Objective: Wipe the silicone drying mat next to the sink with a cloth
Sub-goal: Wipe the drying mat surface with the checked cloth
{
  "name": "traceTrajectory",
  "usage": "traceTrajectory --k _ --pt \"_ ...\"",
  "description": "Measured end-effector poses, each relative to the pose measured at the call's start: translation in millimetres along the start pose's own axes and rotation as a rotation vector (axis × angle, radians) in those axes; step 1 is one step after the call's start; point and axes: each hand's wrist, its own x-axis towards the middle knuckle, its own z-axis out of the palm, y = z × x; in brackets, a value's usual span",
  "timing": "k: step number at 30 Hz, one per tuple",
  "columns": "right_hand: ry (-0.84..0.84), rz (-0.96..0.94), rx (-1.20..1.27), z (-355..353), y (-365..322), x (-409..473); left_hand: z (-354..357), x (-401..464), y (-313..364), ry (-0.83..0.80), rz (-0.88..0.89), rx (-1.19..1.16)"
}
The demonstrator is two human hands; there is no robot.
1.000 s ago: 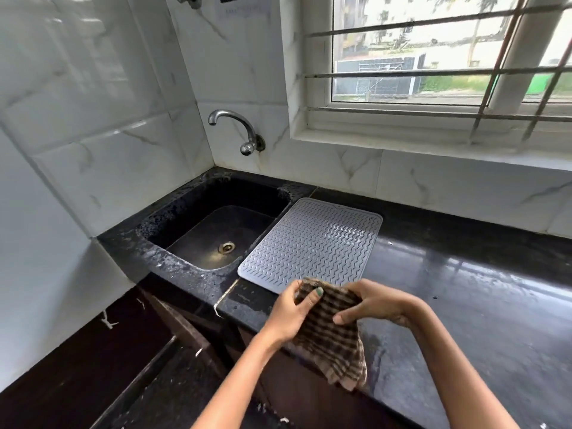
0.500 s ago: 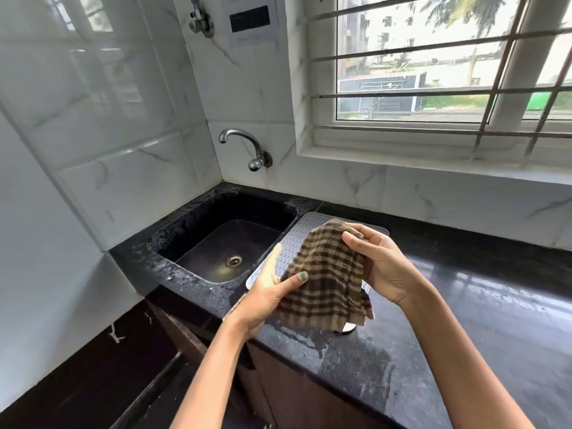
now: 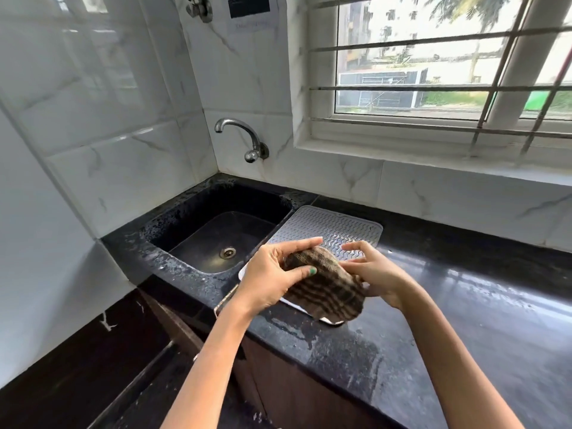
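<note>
Because the brown-and-tan checked cotton cloth (image 3: 325, 283) sags and folds over itself between the two hands, it looks light, soft and floppy, a thing that would best be bunched into a pad in one palm before it meets the mat. The left hand (image 3: 274, 275) holds its upper left part, thumb pressed on top of the fabric and the long fingers laid straight along its far edge. The right hand (image 3: 376, 274) supports the cloth from the right side; its fingers (image 3: 356, 247) are spread and lifted off the fabric, and whether the thumb pinches the cloth underneath cannot be told.

The pale grey ribbed silicone drying mat (image 3: 332, 226) lies flat on the black speckled stone counter (image 3: 464, 305), just beside the right rim of the black sunken sink (image 3: 216, 239), directly under the hands; its near part is hidden by the cloth. The mat is probably thin, bendy and grippy, so it should stay put under a wipe, though the chevron ridges may catch the weave and hold water in the grooves.

The counter shines with wet streaks and droplets. A curved chrome wall tap (image 3: 240, 136) juts over the sink from white marble-look tiles (image 3: 123, 150), and a barred white-framed window (image 3: 448, 72) sits above the counter.
</note>
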Motion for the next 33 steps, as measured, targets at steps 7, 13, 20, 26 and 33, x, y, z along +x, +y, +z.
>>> traceTrajectory --k 7,13,20,26,33 --pt "-0.379 -0.421 0.388 13.3 -5.3 -12.0 3.7 20.6 7.2 -0.176 -0.029 0.057" --pt "-0.585 -0.183 0.681 43.1 25.6 -11.7 1.2 55.0 -5.2 -0.133 0.002 0.228" --pt "-0.362 0.137 0.785 53.8 23.5 30.2 -12.3 114.1 -40.1 0.210 0.155 0.710" --pt "0.022 0.250 0.931 25.2 16.0 105.3 -27.7 180.0 -110.2 0.116 -0.061 0.848" --pt "0.460 0.181 0.850 -27.8 12.2 172.2 14.3 231.0 -198.8 -0.276 -0.178 0.906"
